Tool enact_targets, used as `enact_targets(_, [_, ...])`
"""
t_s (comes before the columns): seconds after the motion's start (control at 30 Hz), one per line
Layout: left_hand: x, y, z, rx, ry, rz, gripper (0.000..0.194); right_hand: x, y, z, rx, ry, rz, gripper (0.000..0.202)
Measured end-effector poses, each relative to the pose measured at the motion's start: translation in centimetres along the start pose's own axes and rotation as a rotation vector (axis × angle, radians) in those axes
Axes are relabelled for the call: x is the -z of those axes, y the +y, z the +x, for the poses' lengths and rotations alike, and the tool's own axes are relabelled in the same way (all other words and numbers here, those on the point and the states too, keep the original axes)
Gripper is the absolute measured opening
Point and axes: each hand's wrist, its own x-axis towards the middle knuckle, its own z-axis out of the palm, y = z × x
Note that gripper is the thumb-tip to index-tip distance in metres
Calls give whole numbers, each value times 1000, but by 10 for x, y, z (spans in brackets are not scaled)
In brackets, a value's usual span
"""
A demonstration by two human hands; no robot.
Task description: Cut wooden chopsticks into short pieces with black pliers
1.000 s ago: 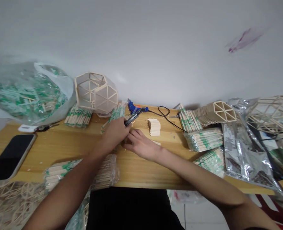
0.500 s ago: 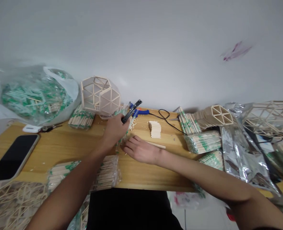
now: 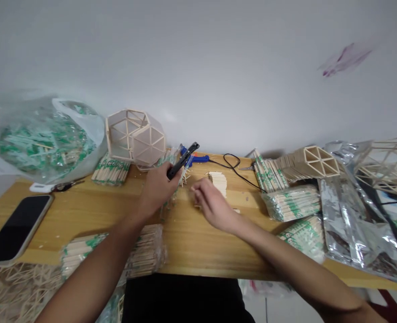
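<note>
My left hand (image 3: 158,185) is wrapped round a slim black hand tool (image 3: 183,160), its far end pointing up and right. The exact kind of tool does not show. My right hand (image 3: 212,202) hovers above the wooden table, fingers curled together; anything in them is too small or hidden to make out. Just behind it lies a neat stack of short pale wooden sticks (image 3: 218,181), partly covered by the hand. A small heap of cut stick pieces (image 3: 185,176) sits near the black tool. Past it rests a blue glue gun (image 3: 200,159) with a black cord.
A stick-built lattice ball (image 3: 136,137) stands at the back left beside a bag of green wrappers (image 3: 47,139). A phone (image 3: 17,229) lies on the left. Packs of wrapped sticks (image 3: 294,202), a hexagonal stick stack (image 3: 321,162) and silver foil bags (image 3: 356,224) crowd the right.
My right hand has risen from the table beside my left hand and moved right, toward the stick stack. The left hand still grips the black tool. The view has shifted slightly.
</note>
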Motion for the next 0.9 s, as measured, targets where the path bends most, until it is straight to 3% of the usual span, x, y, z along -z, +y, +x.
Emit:
enact_targets(0.13, [-5,3,-6,-67,-87,102,30,18,14,5,-304,189,581,21])
enact_targets(0.27, [-13,3,-10,-110,-142,202,32,26,19,6,-410,230,854,33])
enact_targets(0.53, [-16,2,-14,-228,-108,275,33,32,18,7,-436,247,934,36])
enact_targets(0.7, [-16,9,-19,-222,-52,405,34,33,18,6,-395,213,920,31])
enact_targets(0.9, [-18,11,-20,-204,-72,449,27,33,16,4,-379,207,883,28])
